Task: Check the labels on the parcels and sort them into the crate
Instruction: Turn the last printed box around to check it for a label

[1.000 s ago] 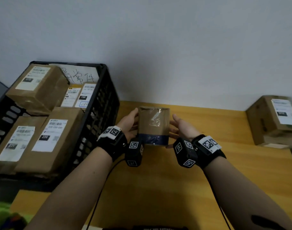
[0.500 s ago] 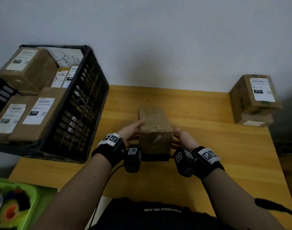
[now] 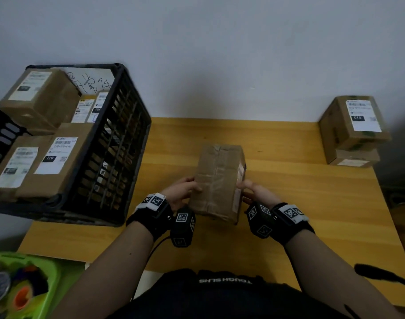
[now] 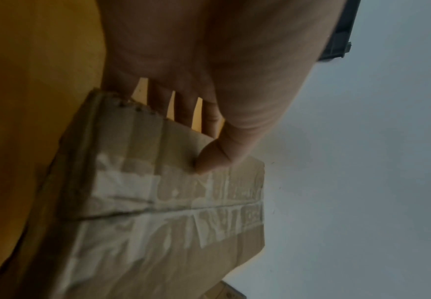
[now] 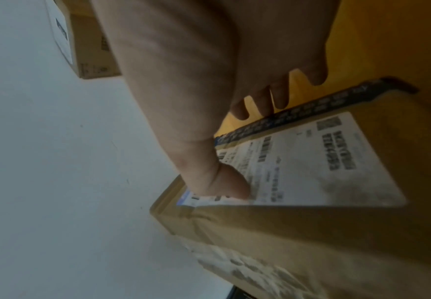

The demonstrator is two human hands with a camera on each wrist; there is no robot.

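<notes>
The person holds one brown parcel [image 3: 218, 180] above the wooden table [image 3: 289, 185], between both hands. The left hand [image 3: 182, 191] grips its left side, thumb on the taped top, fingers hidden underneath. The right hand [image 3: 258, 192] pinches the right side, thumb on the white label [image 5: 311, 161], whose print is too blurred to read. In the black crate [image 3: 109, 157] lie more parcels; one label [image 3: 56, 155] shows "220". Two stacked parcels [image 3: 353, 130] at far right show "010".

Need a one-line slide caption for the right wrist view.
Right hand grips a cardboard parcel, thumb pressed on its white shipping label.
</notes>
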